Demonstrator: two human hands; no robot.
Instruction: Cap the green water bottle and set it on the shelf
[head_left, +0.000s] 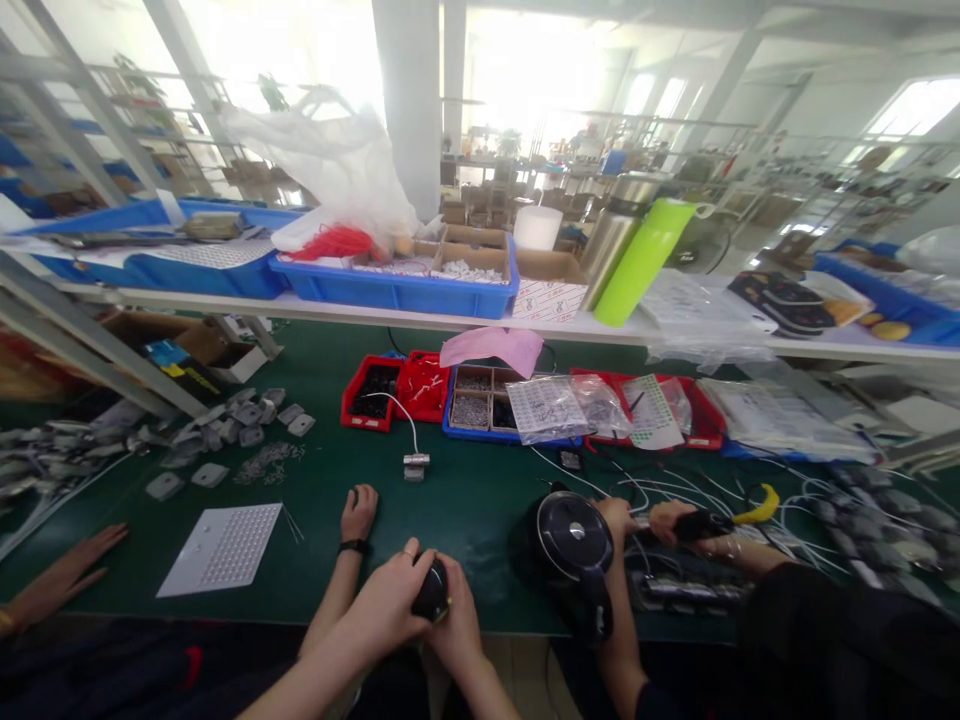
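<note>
Both my hands are at the lower middle, in front of the bench edge. My left hand (397, 592) is closed round a dark, glossy, rounded object (431, 592). From the other side my right hand (459, 615) grips the same object. Its kind is unclear because the fingers cover most of it; a small yellow spot shows at its right side. To the right, a black kettle (574, 535) with a round lid stands on the green bench top (472, 540). A small metal cylinder part (416, 462) with a white cable lies beyond my hands.
A co-worker's hands (667, 522) hold a black-handled tool at right, among white cables. Another person's hand (360, 512) rests left of mine. A white sheet of round dots (225, 548) and grey housings (244, 415) lie left. Red bins (370, 392) stand behind, below a shelf (555, 325).
</note>
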